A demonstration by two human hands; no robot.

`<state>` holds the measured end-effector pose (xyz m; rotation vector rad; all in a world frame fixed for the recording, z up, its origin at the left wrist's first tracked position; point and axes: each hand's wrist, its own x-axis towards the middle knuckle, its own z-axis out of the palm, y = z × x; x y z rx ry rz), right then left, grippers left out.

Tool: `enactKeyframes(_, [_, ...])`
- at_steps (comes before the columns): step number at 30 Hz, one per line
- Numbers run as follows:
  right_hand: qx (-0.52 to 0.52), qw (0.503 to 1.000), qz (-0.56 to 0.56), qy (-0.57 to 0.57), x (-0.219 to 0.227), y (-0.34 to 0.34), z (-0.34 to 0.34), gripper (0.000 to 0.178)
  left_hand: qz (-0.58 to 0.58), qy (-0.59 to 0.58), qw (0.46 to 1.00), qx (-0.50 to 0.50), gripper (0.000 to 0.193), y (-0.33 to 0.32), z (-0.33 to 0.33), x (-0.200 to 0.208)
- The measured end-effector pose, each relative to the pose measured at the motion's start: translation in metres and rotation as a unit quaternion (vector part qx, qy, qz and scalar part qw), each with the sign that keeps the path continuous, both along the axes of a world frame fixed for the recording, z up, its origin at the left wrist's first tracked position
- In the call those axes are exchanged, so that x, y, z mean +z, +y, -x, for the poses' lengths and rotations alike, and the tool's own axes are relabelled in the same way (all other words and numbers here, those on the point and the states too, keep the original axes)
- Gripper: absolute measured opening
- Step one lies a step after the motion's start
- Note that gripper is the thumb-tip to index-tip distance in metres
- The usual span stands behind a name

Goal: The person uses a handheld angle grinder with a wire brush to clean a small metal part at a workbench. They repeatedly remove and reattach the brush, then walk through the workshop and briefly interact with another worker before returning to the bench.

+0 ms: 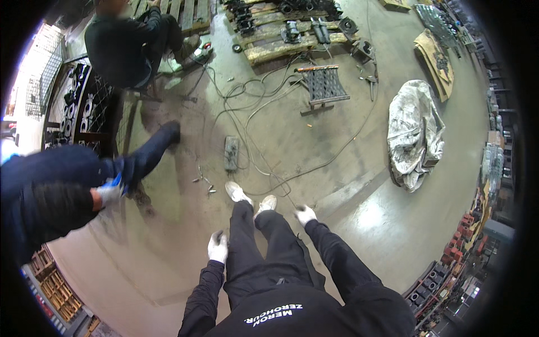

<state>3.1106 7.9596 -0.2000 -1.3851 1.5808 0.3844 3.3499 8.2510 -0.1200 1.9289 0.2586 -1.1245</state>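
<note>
My left hand [218, 247], in a white glove with dark fingertips, hangs beside my left thigh. Its fingers are loosely apart and nothing shows in them. Out to the right of my knees is my right hand [305, 215], also in a white glove, with its fingers curled. A thin dark cable [287, 192] runs along the floor up to its fingertips; whether the hand grips it, I cannot tell. Ahead of my white shoes [238, 192] lies a grey oblong block [231, 153], with several small metal pieces [211, 187] to its left.
Looped cables [245, 92] cross the floor toward a low metal stand [325, 84]. Behind are a wooden pallet [269, 51] with metal parts and a seated person [120, 48]. Another person [56, 191] is close at left. A silvery covered bundle [415, 135] lies at right.
</note>
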Motion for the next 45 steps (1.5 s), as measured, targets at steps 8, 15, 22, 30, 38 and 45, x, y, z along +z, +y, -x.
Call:
enactKeyframes(8, [0.058,0.993,0.015,0.099,0.095,-0.012,0.084,0.037,-0.082,-0.010,0.997,-0.005,0.034,0.107,-0.049,-0.025])
enactKeyframes(15, [-0.037,0.999,0.027,-0.004,0.092,-0.038,0.051,0.041,-0.018,-0.006,0.997,0.075,0.039,0.079,-0.062,0.037])
enactKeyframes(22, [0.074,0.984,-0.021,-0.162,0.104,-0.054,-0.044,0.035,0.011,-0.098,0.987,0.126,0.040,0.077,0.012,0.115])
enactKeyframes(30, [0.133,0.971,-0.080,-0.184,0.074,-0.059,-0.066,0.030,-0.085,-0.046,0.942,0.323,0.037,0.190,0.219,0.113])
enactKeyframes(38, [0.069,0.993,-0.071,-0.060,0.076,-0.001,-0.073,0.036,-0.112,0.042,0.864,0.489,0.037,0.257,0.373,0.099])
enactKeyframes(45, [0.480,0.859,0.177,-0.034,0.118,0.127,-0.087,0.033,-0.059,0.071,0.825,0.558,0.031,0.369,0.366,0.063])
